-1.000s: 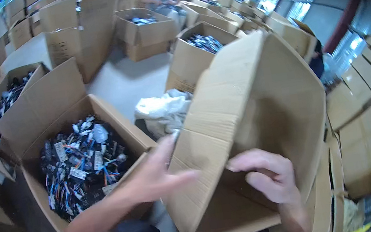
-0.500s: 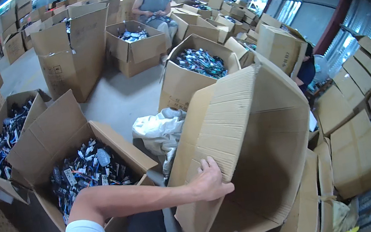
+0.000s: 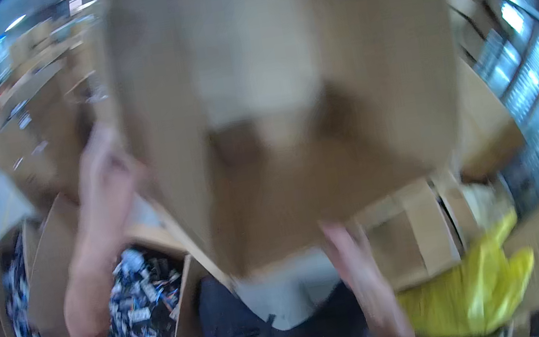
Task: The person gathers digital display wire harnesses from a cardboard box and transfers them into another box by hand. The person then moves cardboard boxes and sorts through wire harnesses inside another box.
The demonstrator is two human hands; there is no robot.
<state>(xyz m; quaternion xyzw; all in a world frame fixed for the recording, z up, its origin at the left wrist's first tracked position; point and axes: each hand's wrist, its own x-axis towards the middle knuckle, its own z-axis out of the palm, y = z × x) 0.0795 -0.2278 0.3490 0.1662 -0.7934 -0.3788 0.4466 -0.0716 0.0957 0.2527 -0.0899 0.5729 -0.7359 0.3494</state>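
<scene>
A large cardboard box [image 3: 361, 36] is lifted in front of me, its open side and bare inside turned toward me; motion blurs it. My left hand [image 3: 107, 161] is at the box's left side, fingers smeared but closed against its edge. My right hand [image 3: 351, 250] grips the lower edge, thumb on the near side and the other fingers partly hidden. Below my left forearm stands an open carton [image 3: 190, 313] filled with a tangle of dark cables and connectors [image 3: 140, 306].
Another carton of cables [image 3: 21, 303] stands at the far left. A yellow plastic bag [image 3: 469, 292] lies at the lower right, beside stacked cardboard [image 3: 405, 239]. More boxes [image 3: 28, 142] blur at the upper left. A corrugated metal wall [image 3: 528, 81] runs along the right.
The large box has been lifted and swung up, its opening now facing me. My left hand has moved left and up to its side, and my right hand has risen with it. My view has shifted.
</scene>
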